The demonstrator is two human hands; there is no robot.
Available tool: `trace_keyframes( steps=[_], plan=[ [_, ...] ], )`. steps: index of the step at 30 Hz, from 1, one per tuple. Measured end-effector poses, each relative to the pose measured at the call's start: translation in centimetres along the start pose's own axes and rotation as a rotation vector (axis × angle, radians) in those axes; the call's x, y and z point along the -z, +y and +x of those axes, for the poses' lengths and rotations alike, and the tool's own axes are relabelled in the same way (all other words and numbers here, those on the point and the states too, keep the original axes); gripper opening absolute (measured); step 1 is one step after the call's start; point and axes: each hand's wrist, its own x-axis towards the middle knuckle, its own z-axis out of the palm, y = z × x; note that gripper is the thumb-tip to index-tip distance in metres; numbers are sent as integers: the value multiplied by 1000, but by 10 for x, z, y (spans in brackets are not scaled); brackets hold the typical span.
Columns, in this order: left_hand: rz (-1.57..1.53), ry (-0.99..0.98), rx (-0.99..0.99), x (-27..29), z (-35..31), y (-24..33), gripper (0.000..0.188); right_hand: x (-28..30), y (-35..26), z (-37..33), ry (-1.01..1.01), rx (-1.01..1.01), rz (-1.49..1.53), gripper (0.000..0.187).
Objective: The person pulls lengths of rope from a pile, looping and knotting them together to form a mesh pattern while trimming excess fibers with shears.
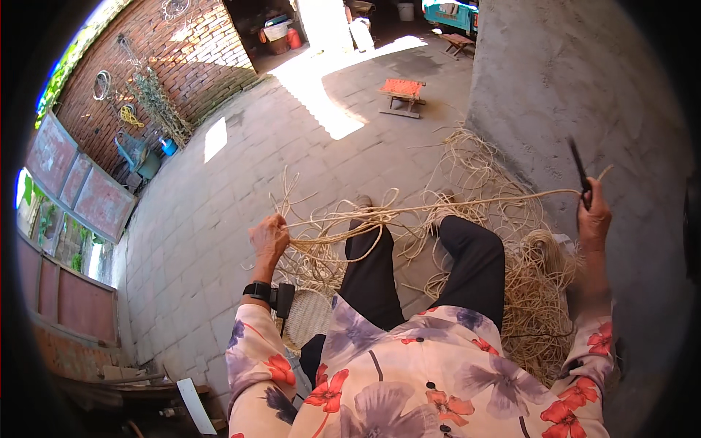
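Well, nearest to me are the floral shirt and the dark trousers, with a tangled heap of straw-coloured cord by the right leg. Just above the knees, the working cord runs between my two hands, several strands looping loosely on the left and one strand crossing nearly straight to the right. My left hand is closed around the bunched strands. My right hand grasps a dark tool, narrow and pointing upward, and seems to pinch the cord's far end too; I cannot tell which fingers bear on which.

I judge the step in hand to be drawing this strand out straight. To do it well, I want steady, even tension, with the left grip firm enough to anchor the bunch without crushing it. I'd ease slack out slowly, since the drooping loops could snag a knee or knot together. The tool calls for care: if it has an edge, I'd angle that off the strand and fingers.

Past the feet, more loose cord sprawls by the grey wall, and an orange-topped stool stands well apart.
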Motion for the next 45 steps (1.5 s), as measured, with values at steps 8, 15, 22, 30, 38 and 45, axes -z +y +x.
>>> trace_keyframes(
  steps=[8,15,22,30,38,45],
  plan=[
    [-99,54,-150,-3,-7,-11,17,-12,190,-59,-98,-429,-561,41],
    [-141,-85,-328,18,-14,98,16,-49,-61,-63,-502,-374,608,37],
    [-107,-52,-532,21,-33,173,16,-63,-244,-91,-1049,-287,1357,44],
    [-4,7,-225,-23,-26,85,17,-39,-172,-68,-750,-579,1510,29],
    [9,-13,-248,-19,-34,62,19,-31,58,-51,-3,-242,-77,34],
    [-23,16,-472,-9,-43,119,16,-59,-54,-80,-354,-248,293,42]
  ],
)
